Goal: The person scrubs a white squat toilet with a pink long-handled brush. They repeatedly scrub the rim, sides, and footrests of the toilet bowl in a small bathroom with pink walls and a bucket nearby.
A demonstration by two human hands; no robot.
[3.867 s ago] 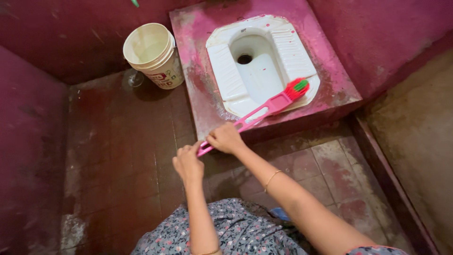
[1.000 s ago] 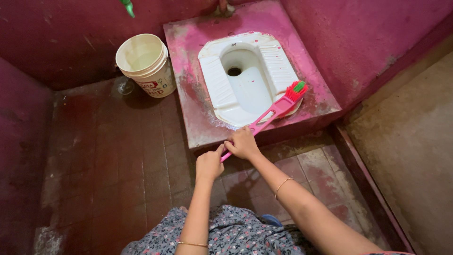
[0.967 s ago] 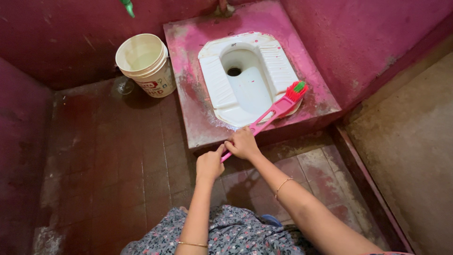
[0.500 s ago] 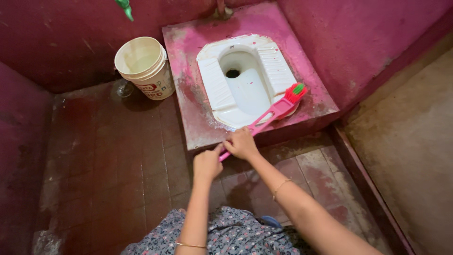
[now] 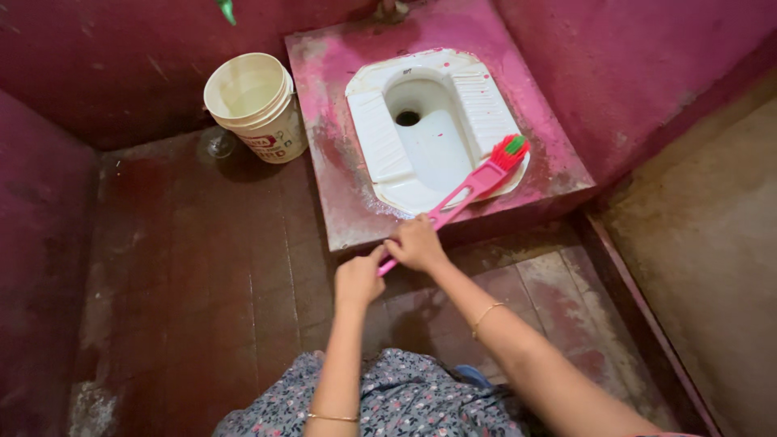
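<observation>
Squat pan [image 5: 437,154] on a raised platform [image 5: 340,202], bucket [image 5: 257,105] left of it (brush head [image 5: 508,151] on pan's right rim)

Both hands on the pink brush [image 5: 465,193]: right hand [image 5: 417,243] grips mid-handle, left hand [image 5: 358,280] holds the near end. Red-green bristles sit on the white squat toilet [image 5: 380,146] rim. Cream bucket [image 5: 257,105] stands left of the pink platform [image 5: 324,57].

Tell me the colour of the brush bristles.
The bristles are red with a green patch at the tip, on a pink brush; seen in the head view.
</observation>
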